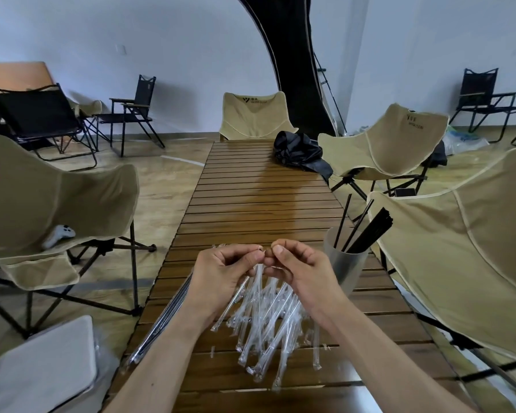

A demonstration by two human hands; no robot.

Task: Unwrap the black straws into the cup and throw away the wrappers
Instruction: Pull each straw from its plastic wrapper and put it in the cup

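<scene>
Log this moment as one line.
hands: left and right pinch wrapper | cup: holds straws | table: wrapper pile

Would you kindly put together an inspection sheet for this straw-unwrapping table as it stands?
Surface: slatted wooden table, long and narrow.
Job's things: grey cup at the right edge, holding unwrapped black straws; wrapped straws along the left edge.
Clutter: heap of clear wrappers below the hands; black bundle at the far end.
Grippers: left hand and right hand pinch one clear wrapper at its top.
Cables: nothing seen.
Surroundings: beige camp chairs around; white bin lid at lower left.
</scene>
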